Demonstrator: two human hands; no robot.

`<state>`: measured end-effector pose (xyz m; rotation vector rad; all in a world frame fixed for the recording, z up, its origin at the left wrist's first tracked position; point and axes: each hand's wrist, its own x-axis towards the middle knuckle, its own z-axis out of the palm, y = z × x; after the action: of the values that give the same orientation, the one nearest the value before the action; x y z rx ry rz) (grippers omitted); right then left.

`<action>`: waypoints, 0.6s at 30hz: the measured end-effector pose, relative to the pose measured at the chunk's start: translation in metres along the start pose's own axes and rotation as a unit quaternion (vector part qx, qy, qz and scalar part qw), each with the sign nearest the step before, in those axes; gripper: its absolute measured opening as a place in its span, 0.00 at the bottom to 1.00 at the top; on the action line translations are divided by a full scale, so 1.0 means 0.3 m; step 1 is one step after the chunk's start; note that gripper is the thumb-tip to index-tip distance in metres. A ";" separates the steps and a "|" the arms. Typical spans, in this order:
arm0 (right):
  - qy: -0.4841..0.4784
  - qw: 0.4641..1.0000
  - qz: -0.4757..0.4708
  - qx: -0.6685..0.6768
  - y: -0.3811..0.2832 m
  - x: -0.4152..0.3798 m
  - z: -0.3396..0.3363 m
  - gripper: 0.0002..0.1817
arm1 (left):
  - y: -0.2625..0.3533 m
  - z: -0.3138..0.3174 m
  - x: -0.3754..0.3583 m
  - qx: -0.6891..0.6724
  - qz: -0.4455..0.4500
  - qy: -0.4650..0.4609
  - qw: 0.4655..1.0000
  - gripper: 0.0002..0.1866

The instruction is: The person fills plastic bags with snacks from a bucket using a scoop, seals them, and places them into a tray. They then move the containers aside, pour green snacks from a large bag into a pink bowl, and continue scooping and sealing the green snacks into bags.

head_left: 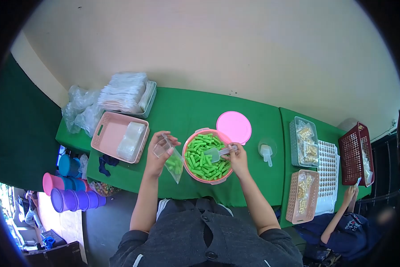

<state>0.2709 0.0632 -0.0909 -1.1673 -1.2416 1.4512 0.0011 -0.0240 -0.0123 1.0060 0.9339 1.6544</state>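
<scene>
My left hand (157, 153) holds a clear plastic bag (173, 160) open; some green stick snacks lie in its bottom. My right hand (237, 155) grips a clear plastic scoop (215, 153) that sits in a pink round tub (192, 137) full of green stick snacks (204, 158). The bag hangs just left of the tub, over the green table (186, 111). The tub's pink lid (234, 127) lies behind it.
A pink basket (108, 133) with clear bags stands at the left, stacks of bags (124, 91) behind it. A second scoop (266, 153) lies right of the tub. Baskets of packed snacks (304, 142) and a dark red basket (355, 153) stand at the right, where another person's hand (350, 193) reaches.
</scene>
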 end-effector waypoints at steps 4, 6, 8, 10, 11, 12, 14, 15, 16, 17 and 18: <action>-0.025 0.999 0.034 0.011 0.004 0.028 -0.003 0.10 | 0.007 -0.001 -0.006 0.002 0.000 -0.001 1.000 0.30; -0.046 0.998 0.050 -0.007 -0.006 0.032 -0.002 0.10 | 0.007 -0.007 -0.008 0.006 -0.004 0.004 1.000 0.30; -0.021 0.997 0.053 0.052 -0.029 0.030 -0.008 0.12 | 0.015 -0.005 -0.016 0.007 -0.002 0.009 1.000 0.30; -0.010 0.994 0.071 0.084 -0.042 0.041 -0.042 0.13 | 0.019 0.000 -0.022 0.008 -0.002 0.014 1.000 0.30; 0.003 0.989 0.089 0.116 -0.048 0.047 -0.063 0.13 | 0.019 0.002 -0.024 0.016 0.006 0.015 1.000 0.31; 0.002 0.989 0.089 0.116 -0.058 0.051 -0.080 0.13 | 0.021 0.006 -0.025 0.024 0.013 0.016 0.999 0.31; -0.012 0.980 0.085 0.182 -0.074 0.052 -0.108 0.14 | 0.035 0.022 -0.034 0.055 0.015 0.005 0.998 0.30; -0.016 0.977 0.076 0.196 -0.104 0.045 -0.109 0.15 | 0.048 0.034 -0.037 0.084 0.016 -0.008 0.996 0.30; -0.018 0.977 0.075 0.197 -0.125 0.042 -0.114 0.15 | 0.059 0.048 -0.041 0.085 0.018 -0.007 0.996 0.30; -0.028 0.977 0.065 0.202 -0.143 0.041 -0.122 0.15 | 0.071 0.064 -0.045 0.135 0.014 -0.021 0.991 0.30; -0.037 0.976 0.055 0.207 -0.165 0.037 -0.124 0.14 | 0.082 0.080 -0.047 0.183 0.010 -0.035 0.982 0.31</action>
<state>0.3075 0.0865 -0.0452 -0.9150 -0.8728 1.7480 0.0180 -0.0408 0.0162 1.3136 1.2123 1.4807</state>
